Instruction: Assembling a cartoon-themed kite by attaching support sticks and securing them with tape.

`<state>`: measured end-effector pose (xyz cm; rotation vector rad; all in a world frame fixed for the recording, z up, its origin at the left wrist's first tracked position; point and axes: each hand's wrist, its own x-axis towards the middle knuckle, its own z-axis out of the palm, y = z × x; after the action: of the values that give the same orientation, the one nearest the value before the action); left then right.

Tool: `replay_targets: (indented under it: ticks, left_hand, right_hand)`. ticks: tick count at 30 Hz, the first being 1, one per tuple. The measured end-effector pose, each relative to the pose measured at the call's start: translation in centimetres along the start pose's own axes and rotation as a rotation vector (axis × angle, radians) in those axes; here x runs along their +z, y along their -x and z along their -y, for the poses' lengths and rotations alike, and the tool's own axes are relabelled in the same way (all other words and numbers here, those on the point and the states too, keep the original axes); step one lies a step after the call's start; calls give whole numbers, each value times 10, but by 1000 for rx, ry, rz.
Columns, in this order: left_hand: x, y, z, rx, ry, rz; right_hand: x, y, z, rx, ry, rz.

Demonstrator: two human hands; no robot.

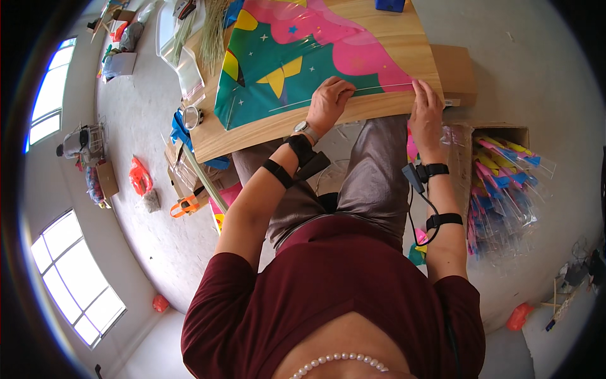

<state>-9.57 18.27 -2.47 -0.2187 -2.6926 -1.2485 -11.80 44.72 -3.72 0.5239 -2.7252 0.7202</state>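
A green and pink printed fabric sheet [252, 88] with yellow shapes lies spread on the wooden table [246, 137]. Along its near edge runs a thin white rod [382, 86], slanting up to the right. My left hand [331, 101] is closed, its fingers pinching the rod near its middle, over the sheet's edge. At the sheet's right corner, my right hand [427, 104] pinches the right end of the rod between thumb and fingers. The contact under my left fingers is partly hidden.
A bundle of thin dry stalks [216, 38] and a clear plastic container [169, 28] are at the far left. A tape roll [192, 117] is at the table's left edge. Right of my legs, an open carton [519, 134] holds several bagged colourful items [505, 189]. A blue box [390, 5] stands at the back.
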Motion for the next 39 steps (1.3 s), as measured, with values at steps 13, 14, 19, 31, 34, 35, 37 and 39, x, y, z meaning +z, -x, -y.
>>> replay_targets:
  ticks: [13, 14, 19, 31, 34, 35, 37, 39]
  left_hand:
    - [0, -2, -4, -26, 34, 11]
    - [0, -2, -4, -25, 34, 12]
    - [0, -2, -5, -36, 20, 20]
    - [1, -1, -5, -48, 17, 20]
    - [2, -2, -5, -31, 31, 13]
    - [2, -2, -6, -32, 29, 14]
    - [1, -3, -6, -39, 22, 20]
    - [1, -1, -3, -25, 0, 13]
  right_hand:
    - [-3, -1, -2, -82, 99, -49]
    - [-2, -2, -2, -81, 99, -49]
    - [1, -4, -8, 53, -111, -135]
    - [-3, -6, -3, 28, -66, -44]
    - [1, -4, -6, 8, -50, -35]
    - [2, -3, -6, 9, -53, -35]
    - [3, -2, -6, -5, -33, -20]
    - [3, -4, -3, -12, -29, -17]
